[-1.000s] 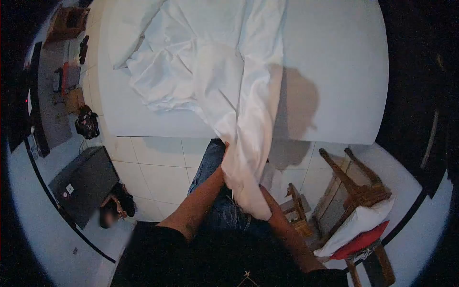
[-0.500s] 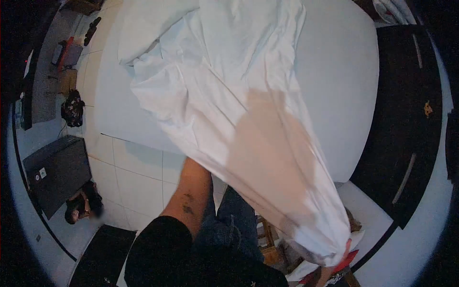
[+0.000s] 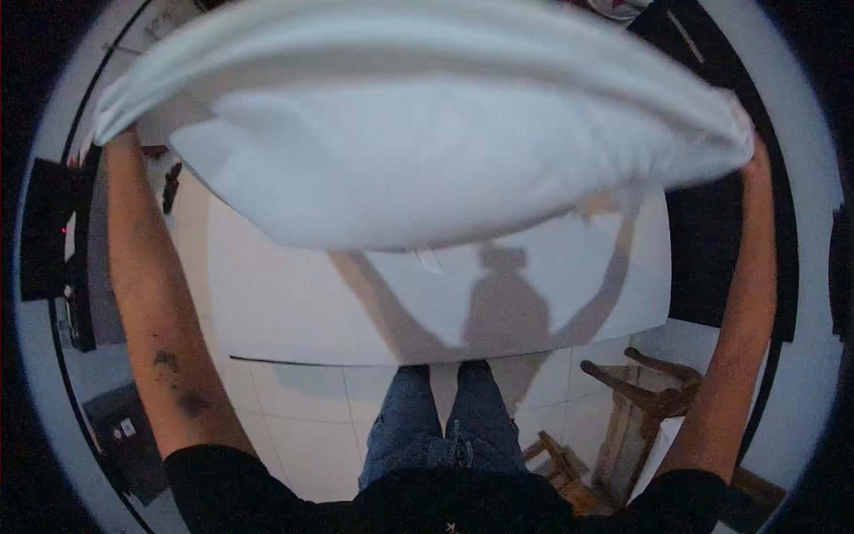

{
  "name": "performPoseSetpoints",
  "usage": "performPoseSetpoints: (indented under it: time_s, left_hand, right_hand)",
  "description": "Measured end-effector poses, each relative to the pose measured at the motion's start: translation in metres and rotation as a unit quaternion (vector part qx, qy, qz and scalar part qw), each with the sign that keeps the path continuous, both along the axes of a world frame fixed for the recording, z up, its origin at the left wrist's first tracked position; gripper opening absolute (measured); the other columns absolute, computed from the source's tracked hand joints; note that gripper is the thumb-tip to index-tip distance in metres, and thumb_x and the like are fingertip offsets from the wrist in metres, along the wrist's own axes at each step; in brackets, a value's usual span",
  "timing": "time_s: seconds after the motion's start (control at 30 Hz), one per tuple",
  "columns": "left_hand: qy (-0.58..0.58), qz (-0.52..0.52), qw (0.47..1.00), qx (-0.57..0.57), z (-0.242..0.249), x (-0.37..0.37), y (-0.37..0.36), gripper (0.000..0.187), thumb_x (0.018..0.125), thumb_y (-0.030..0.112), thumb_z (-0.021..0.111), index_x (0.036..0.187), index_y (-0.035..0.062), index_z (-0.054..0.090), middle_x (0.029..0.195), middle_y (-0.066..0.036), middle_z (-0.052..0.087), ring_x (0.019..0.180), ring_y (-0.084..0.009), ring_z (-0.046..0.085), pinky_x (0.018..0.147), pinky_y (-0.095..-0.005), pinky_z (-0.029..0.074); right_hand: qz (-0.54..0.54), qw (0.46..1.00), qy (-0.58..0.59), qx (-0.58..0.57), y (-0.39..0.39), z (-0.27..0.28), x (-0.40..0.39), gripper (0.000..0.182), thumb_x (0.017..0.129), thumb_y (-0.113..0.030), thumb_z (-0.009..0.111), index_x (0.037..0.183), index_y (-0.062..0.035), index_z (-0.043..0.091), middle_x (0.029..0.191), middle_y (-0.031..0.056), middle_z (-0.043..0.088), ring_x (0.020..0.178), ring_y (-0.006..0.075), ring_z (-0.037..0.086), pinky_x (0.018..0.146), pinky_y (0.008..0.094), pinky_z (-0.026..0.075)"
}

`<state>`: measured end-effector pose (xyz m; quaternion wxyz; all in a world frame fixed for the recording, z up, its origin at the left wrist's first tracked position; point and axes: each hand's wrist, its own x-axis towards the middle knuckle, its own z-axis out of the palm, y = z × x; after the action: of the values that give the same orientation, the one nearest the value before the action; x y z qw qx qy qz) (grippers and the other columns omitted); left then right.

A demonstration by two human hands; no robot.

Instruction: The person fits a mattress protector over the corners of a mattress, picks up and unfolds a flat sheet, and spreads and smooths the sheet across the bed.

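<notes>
A white bed sheet [image 3: 427, 169] billows in the air across the upper part of the view, its raised edge blurred by motion. At the upper left, my left hand [image 3: 118, 139] grips one end of that edge, its fingers mostly covered by the cloth. Far to the right, my right hand [image 3: 757, 158] is closed on the other end, where the fabric bunches up. Both arms are stretched forward and wide apart. Under the sheet lies a pale mattress [image 3: 267, 311], with the shadow of my head and arms on it.
Wooden chairs or stools [image 3: 645, 392] stand at the lower right, near my right arm. A dark cabinet [image 3: 712, 258] borders the mattress on the right. Light tiles [image 3: 302, 400] cover the floor around my legs. A dark box-like piece [image 3: 129, 436] is at the lower left.
Both arms have swung up and apart, lifting the sheet off the mattress. My right hand went from the lower right to the upper right, and the cloth now spreads out in the air.
</notes>
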<state>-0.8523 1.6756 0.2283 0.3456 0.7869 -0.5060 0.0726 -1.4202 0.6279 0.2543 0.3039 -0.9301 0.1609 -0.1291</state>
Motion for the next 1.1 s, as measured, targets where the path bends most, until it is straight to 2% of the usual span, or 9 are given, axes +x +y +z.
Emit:
performPoseSetpoints:
  time_s: [0.13,0.37,0.53,0.6,0.63,0.8,0.93,1.03,1.1]
  left_hand:
    - [-0.268,0.292,0.904,-0.158,0.070,0.068,0.035,0.028,0.080,0.018,0.046,0.104,0.0039,0.052,0.107,-0.011,0.052,0.096,-0.0241,0.051,0.082,-0.0331,0.041]
    - [0.447,0.178,0.789,-0.382,-0.034,-0.206,0.001,0.033,0.079,0.021,0.050,0.105,0.0009,0.047,0.101,-0.009,0.054,0.090,-0.0184,0.053,0.080,-0.0312,0.043]
    - [0.640,0.444,0.601,-0.176,-0.172,-0.258,0.107,0.022,0.076,0.028,0.054,0.062,0.0115,0.049,0.052,0.000,0.047,0.037,-0.0124,0.042,0.033,-0.0256,0.035]
    - [0.709,0.407,0.567,-0.104,-0.236,-0.261,0.190,0.031,0.073,0.038,0.055,0.080,0.0079,0.057,0.068,-0.007,0.054,0.052,-0.0176,0.051,0.042,-0.0329,0.042]
    - [0.641,0.493,0.579,-0.106,-0.230,-0.302,0.132,0.035,0.074,0.029,0.054,0.047,0.0138,0.037,0.042,0.001,0.035,0.032,-0.0126,0.031,0.029,-0.0266,0.023]
    - [0.624,0.551,0.471,-0.292,-0.304,-0.364,0.187,0.022,0.079,0.026,0.047,0.075,0.0080,0.060,0.064,-0.005,0.056,0.051,-0.0162,0.050,0.042,-0.0317,0.039]
    - [0.378,0.541,0.732,0.167,-0.301,-0.367,0.074,0.023,0.077,0.024,0.049,0.089,0.0048,0.055,0.081,-0.012,0.054,0.071,-0.0242,0.050,0.061,-0.0358,0.040]
    - [0.001,0.340,0.766,0.546,-0.294,-0.363,-0.071,0.033,0.076,0.022,0.051,0.102,0.0016,0.051,0.098,-0.018,0.053,0.091,-0.0323,0.050,0.079,-0.0400,0.040]
    - [-0.036,0.262,0.894,0.363,-0.282,-0.376,-0.231,0.037,0.077,0.019,0.054,0.109,0.0008,0.046,0.108,-0.019,0.047,0.107,-0.0339,0.038,0.090,-0.0392,0.031]
  right_hand:
    - [-0.034,0.972,-0.178,0.153,0.075,0.069,0.011,0.041,0.078,-0.027,0.049,0.109,-0.0008,0.046,0.104,0.0094,0.052,0.092,0.0209,0.051,0.078,0.0332,0.042]
    - [-0.186,0.785,-0.056,0.587,0.078,-0.070,-0.151,0.043,0.076,-0.024,0.053,0.108,0.0045,0.045,0.103,0.0162,0.052,0.090,0.0281,0.053,0.079,0.0413,0.044]
    - [-0.329,0.830,0.187,0.409,0.191,-0.148,-0.199,0.044,0.076,-0.027,0.055,0.105,0.0052,0.048,0.090,0.0165,0.057,0.073,0.0260,0.058,0.063,0.0390,0.049]
    - [-0.439,0.807,0.155,0.365,0.204,-0.212,-0.223,0.049,0.074,-0.029,0.057,0.105,0.0066,0.046,0.089,0.0179,0.056,0.074,0.0249,0.057,0.061,0.0367,0.047]
    - [-0.438,0.807,0.127,0.375,0.241,-0.207,-0.214,0.046,0.072,-0.025,0.057,0.104,0.0062,0.047,0.090,0.0167,0.055,0.076,0.0252,0.055,0.063,0.0359,0.047]
    - [-0.358,0.822,0.190,0.400,0.272,-0.295,-0.223,0.038,0.074,-0.022,0.056,0.101,0.0028,0.051,0.087,0.0116,0.057,0.072,0.0207,0.055,0.065,0.0331,0.044]
    - [-0.331,0.875,0.224,0.272,0.289,-0.371,-0.226,0.029,0.072,-0.015,0.056,0.095,0.0020,0.054,0.079,0.0112,0.059,0.070,0.0180,0.054,0.065,0.0295,0.043]
    - [-0.283,0.913,0.207,0.207,0.300,-0.439,-0.245,0.029,0.072,-0.021,0.055,0.092,-0.0006,0.056,0.083,0.0169,0.059,0.079,0.0299,0.055,0.070,0.0363,0.042]
    - [-0.289,0.909,0.224,0.202,0.319,-0.451,-0.241,0.028,0.071,-0.020,0.054,0.092,-0.0009,0.055,0.087,0.0177,0.057,0.081,0.0318,0.055,0.071,0.0382,0.042]
